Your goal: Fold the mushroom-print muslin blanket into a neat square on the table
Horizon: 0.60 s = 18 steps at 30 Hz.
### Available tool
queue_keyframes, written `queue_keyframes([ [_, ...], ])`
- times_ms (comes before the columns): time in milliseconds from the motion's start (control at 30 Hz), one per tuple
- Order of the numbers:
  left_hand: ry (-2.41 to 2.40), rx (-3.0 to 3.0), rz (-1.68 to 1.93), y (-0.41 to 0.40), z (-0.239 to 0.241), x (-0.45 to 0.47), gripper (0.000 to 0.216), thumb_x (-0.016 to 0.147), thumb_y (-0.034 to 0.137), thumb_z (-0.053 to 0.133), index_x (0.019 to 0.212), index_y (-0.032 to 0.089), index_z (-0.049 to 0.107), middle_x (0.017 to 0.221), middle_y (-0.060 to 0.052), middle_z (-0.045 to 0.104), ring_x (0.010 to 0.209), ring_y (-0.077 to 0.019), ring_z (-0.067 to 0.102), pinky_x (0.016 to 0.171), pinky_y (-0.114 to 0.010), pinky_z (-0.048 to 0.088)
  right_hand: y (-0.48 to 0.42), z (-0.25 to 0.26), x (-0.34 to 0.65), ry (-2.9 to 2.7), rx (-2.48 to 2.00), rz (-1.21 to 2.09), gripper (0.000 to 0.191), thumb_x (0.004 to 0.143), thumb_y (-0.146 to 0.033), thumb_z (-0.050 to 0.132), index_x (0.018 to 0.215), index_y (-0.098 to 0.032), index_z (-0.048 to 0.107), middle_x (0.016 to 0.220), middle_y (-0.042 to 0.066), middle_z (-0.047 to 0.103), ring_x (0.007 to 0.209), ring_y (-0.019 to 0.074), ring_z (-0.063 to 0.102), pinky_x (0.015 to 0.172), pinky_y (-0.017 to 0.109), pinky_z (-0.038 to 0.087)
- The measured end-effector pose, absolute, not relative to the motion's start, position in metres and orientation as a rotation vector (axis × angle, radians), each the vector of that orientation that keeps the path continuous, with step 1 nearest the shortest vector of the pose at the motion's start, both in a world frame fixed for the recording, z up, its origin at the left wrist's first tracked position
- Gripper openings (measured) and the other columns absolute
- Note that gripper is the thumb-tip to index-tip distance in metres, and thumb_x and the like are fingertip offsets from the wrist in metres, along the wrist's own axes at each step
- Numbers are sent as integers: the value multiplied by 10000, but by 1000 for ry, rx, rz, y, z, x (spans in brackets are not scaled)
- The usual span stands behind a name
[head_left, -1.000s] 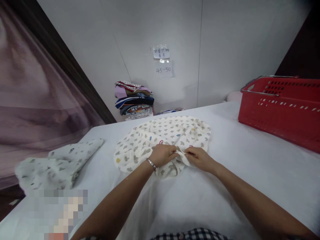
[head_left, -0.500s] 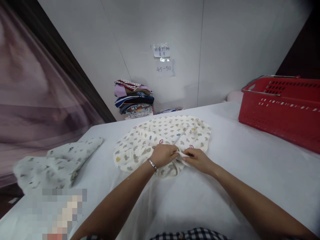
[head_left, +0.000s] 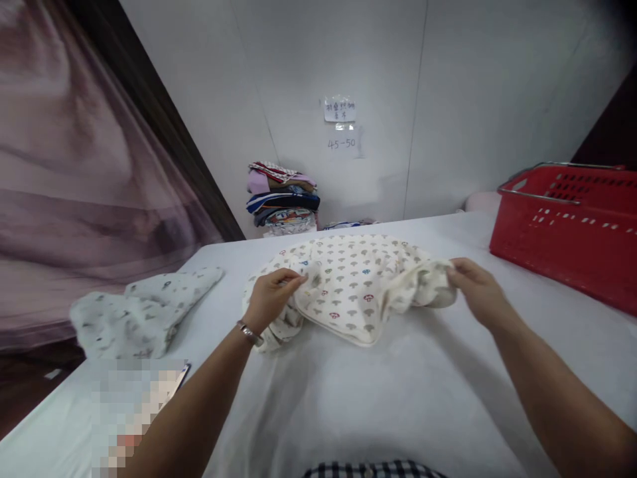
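Observation:
A cream baby garment point(head_left: 348, 289) printed with small grey and coloured shapes lies in the middle of the white table point(head_left: 398, 398). My left hand point(head_left: 271, 297) pinches its left edge with closed fingers. My right hand point(head_left: 475, 285) grips its right edge, fingers closed on the cloth. The garment is stretched between both hands and partly lifted off the table. A bracelet sits on my left wrist.
A second patterned garment point(head_left: 144, 312) lies crumpled at the table's left edge. A red plastic basket point(head_left: 567, 226) stands at the right. A stack of folded clothes point(head_left: 281, 199) rests against the back wall under paper notes. A purple curtain hangs at left.
My hands were together at the garment's near edge; they have moved apart, left and right, each holding an edge, spreading and lifting the cloth. The camera view shifted slightly.

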State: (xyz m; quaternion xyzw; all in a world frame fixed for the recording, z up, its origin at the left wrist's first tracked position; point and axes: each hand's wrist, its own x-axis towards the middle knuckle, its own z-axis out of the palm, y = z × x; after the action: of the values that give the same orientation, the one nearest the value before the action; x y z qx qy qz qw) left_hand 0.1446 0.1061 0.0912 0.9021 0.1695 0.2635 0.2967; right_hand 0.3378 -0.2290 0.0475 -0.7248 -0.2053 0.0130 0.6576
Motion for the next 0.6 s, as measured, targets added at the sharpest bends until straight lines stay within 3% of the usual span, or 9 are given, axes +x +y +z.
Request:
queue_keyframes([
  [133, 601, 2320, 811, 121, 99, 113, 324, 693, 485, 584, 659, 164, 621, 580, 26, 574, 556, -94, 475, 506, -179, 352, -279, 54, 356, -318, -1578, -128, 234, 636, -344, 642, 822, -213, 585, 759, 21, 561, 649, 128, 486, 622, 273, 382],
  [267, 734, 2251, 828, 133, 94, 91, 346, 679, 509, 585, 634, 166, 598, 484, 49, 473, 452, -69, 371, 420, -179, 278, -324, 49, 360, -309, -1825, -176, 307, 654, -342, 598, 940, -233, 614, 841, 52, 586, 712, 165, 508, 672, 320, 379],
  [433, 755, 2263, 720, 139, 86, 78, 361, 678, 543, 575, 648, 184, 588, 434, 63, 393, 403, -67, 304, 383, -189, 220, -354, 41, 345, -464, -2143, -283, 131, 657, -296, 505, 752, -236, 572, 779, 56, 591, 752, 202, 533, 735, 351, 391],
  [600, 549, 2482, 506, 130, 87, 66, 338, 721, 537, 539, 687, 210, 618, 532, 41, 541, 502, -96, 462, 466, -180, 315, -379, 40, 331, -593, -2279, -308, 75, 611, -244, 513, 630, -268, 582, 834, 102, 632, 825, 258, 572, 802, 408, 399],
])
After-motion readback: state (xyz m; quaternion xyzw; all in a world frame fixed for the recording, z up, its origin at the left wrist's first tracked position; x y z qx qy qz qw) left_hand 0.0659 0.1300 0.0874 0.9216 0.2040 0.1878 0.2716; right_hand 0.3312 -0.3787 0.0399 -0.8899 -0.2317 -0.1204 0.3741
